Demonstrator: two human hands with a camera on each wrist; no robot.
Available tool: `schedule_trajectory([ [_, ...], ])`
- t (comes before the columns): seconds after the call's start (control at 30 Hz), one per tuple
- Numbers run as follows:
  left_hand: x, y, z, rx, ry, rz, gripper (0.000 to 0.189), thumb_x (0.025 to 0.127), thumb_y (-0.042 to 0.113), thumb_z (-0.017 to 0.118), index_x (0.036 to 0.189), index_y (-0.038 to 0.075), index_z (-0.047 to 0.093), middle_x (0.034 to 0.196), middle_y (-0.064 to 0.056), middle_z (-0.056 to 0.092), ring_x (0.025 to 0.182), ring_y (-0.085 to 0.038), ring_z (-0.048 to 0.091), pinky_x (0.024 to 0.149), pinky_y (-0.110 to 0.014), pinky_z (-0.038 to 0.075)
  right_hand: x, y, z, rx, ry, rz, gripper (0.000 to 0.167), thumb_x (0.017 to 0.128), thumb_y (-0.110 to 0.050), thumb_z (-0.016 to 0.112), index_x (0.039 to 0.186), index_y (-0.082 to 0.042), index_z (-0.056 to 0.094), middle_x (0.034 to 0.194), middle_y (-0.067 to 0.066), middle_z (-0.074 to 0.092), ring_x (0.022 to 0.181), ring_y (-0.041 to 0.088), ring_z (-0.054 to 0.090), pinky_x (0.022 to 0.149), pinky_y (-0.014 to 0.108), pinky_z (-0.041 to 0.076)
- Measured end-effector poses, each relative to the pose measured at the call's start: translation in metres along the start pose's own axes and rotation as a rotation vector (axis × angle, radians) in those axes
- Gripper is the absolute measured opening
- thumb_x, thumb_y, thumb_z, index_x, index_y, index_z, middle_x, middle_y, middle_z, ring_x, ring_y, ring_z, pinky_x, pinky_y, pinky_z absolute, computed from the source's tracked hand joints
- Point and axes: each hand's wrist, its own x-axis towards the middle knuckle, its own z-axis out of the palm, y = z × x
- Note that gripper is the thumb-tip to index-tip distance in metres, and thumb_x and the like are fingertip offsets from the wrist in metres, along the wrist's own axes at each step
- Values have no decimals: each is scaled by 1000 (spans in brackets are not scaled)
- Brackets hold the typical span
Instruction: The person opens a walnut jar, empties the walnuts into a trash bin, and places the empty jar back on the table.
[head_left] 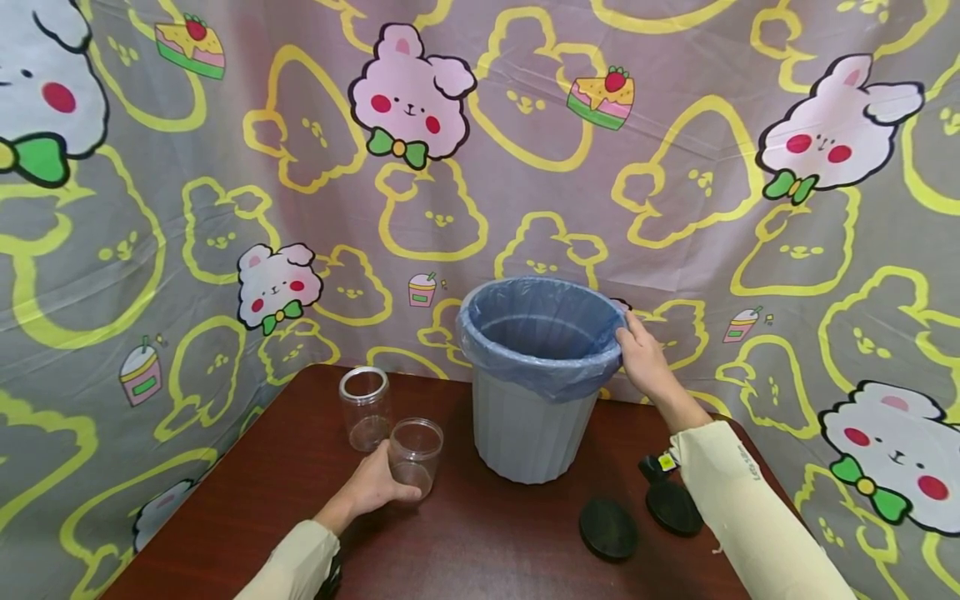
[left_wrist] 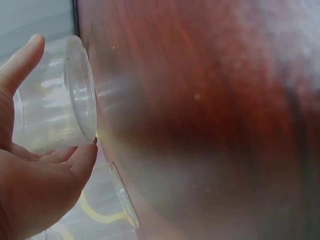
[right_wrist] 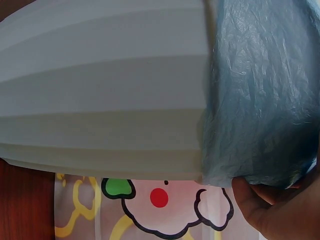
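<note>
My left hand grips a clear plastic jar low on its side, the thumb in front and the fingers behind. The jar is upright, with no lid on it. Just behind and left of it stands a second clear jar, also without a lid. My right hand holds the right rim of a light grey trash can, its thumb on the blue plastic liner folded over the edge. In the right wrist view the fingertips are partly hidden behind the rim.
Two round black lids lie at the front right of the dark red-brown table, one partly under my right forearm. A cartoon-print cloth hangs close behind the table and along its sides.
</note>
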Motion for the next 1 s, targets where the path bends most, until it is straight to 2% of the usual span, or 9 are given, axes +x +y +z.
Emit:
schedule_trajectory([
  [0.2, 0, -1, 2, -14, 0, 3, 85, 50, 27, 93, 116, -4, 48, 104, -13, 61, 94, -29, 59, 82, -43, 46, 0, 0, 0, 4, 3, 3, 60, 102, -33, 22, 150, -4, 3, 156, 15, 0, 141, 33, 0, 111, 50, 5],
  [0.5, 6, 1, 7, -39, 2, 29, 82, 49, 24, 93, 114, -3, 51, 103, -10, 60, 96, -27, 58, 84, -43, 44, 0, 0, 0, 10, -1, 8, 59, 102, -32, 22, 150, -4, 2, 156, 16, 0, 141, 34, 0, 111, 50, 5],
  [1.0, 9, 2, 9, -33, -12, 19, 85, 51, 22, 93, 119, -5, 48, 108, -14, 60, 99, -31, 57, 86, -46, 43, 1, -1, 1, 3, 4, 9, 60, 102, -32, 23, 150, -1, 4, 156, 16, 0, 141, 34, 0, 111, 49, 5],
])
